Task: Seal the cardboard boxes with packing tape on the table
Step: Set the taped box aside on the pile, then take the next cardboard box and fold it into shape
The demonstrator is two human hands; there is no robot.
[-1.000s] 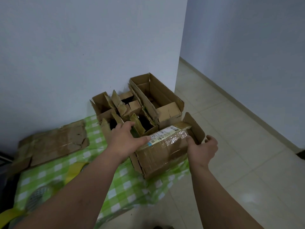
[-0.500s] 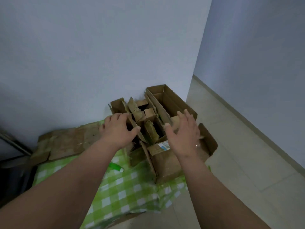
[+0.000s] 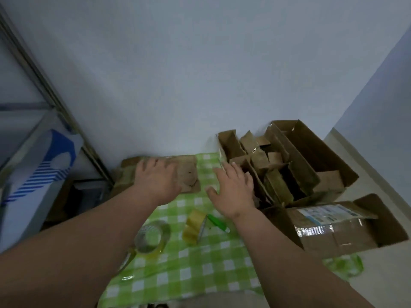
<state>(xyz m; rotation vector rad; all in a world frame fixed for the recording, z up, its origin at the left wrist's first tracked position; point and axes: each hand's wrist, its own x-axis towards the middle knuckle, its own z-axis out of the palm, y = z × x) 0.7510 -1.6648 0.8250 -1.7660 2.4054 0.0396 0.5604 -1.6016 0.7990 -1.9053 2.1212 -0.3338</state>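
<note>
Beside the cluster of open brown cardboard boxes (image 3: 287,165) at the wall end of the green-and-white checked table (image 3: 200,270), both hands have left the taped box with the printed label (image 3: 338,227) they were steadying a second ago and swung away to its far side. That box now lies on its side at the table's edge, nearer me than the cluster, its flaps not yet shut. By my reckoning another piece is being fetched rather than tape laid. The left hand (image 3: 155,178) rests flat, fingers spread, on the flattened brown cardboard sheet (image 3: 186,174) against the wall; the right hand (image 3: 231,192) hovers open, holding nothing, between sheet and cluster. Nearer than both hands lie the clear packing tape roll (image 3: 153,238), a yellowish roll (image 3: 193,227) and a green-handled cutter (image 3: 218,222), all untouched.
</note>
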